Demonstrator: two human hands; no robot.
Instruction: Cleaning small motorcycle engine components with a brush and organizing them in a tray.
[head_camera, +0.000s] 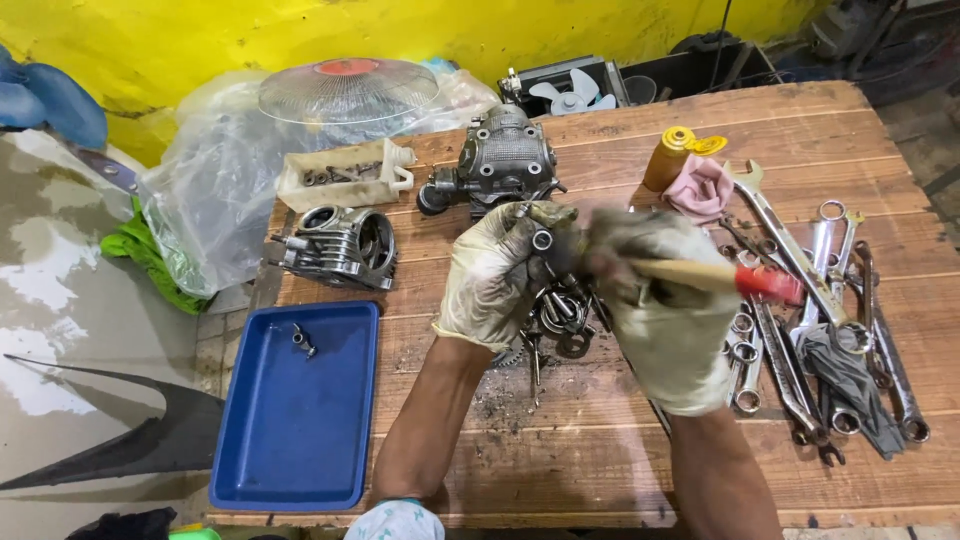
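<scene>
A small ring-ended metal part (543, 240) sits pinched in the grip of the left hand (490, 275), gloved fingers closed round it, held above the middle of the wooden desk (620, 440). Just beside it on the right, the right hand (665, 310) (also gloved, and blurred) has its grip closed on a wooden-handled brush with a red end (745, 278); the handle points toward the desk's right edge, and the bristle end, hidden by the blur, is up against the part.

Directly beneath both hands lies a heap of small metal parts (560, 315) amid dark grime. Toward the far edge stands a grey engine casting (500, 160), and left of it a finned cylinder head (340, 245) near the desk's left edge, with a white tray of bolts (345, 175) behind that. A blue tray (295, 420) fills the near-left corner, holding one small fitting (303, 340). Along the right edge a spread of wrenches (810, 290) crowds the boards, with a yellow bottle (670, 155) and a pink rag (700, 188) beyond them.

Bare boards lie along the near edge, between the forearms and toward the near-right corner.
</scene>
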